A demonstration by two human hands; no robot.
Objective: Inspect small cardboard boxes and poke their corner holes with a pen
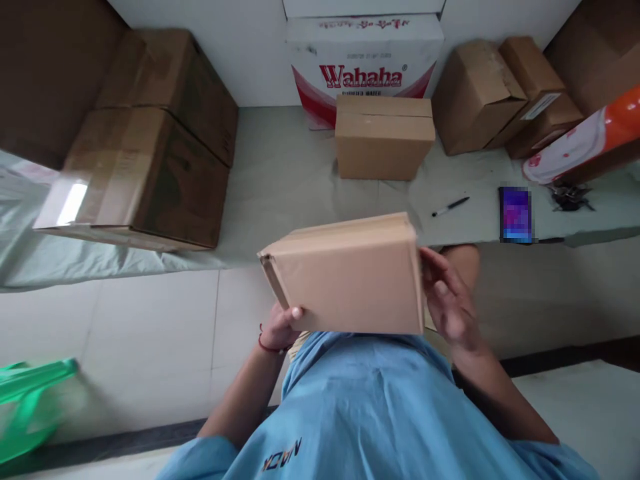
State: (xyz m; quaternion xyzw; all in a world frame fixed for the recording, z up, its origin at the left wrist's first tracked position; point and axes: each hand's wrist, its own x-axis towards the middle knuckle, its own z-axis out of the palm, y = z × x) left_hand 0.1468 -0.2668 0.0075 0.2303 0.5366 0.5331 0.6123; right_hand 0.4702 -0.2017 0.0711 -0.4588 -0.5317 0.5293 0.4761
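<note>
The cardboard box (350, 283) is up in front of your body, between your two hands, with its broad plain face turned toward you. Your left hand (286, 323) is closed on its lower left corner, thumb pressed to that face; the other fingers are hidden behind the box. Your right hand (450, 300) is loosely open just beside the box's right edge, fingers slightly bent and thumb apart; you can't tell from here whether the fingertips touch the cardboard.

Beyond both hands, on the cloth-covered table (277, 180), sits a smaller carton (384, 140), in front of the Wahaha box (365, 60). Past your right hand lie a pen (450, 207) and, further right, a phone (517, 213) with its screen lit. Beyond your left hand and further left stand two large taped cartons (150, 133), one behind the other. Well to the left of your left hand, low down, is a green bag (37, 407).
</note>
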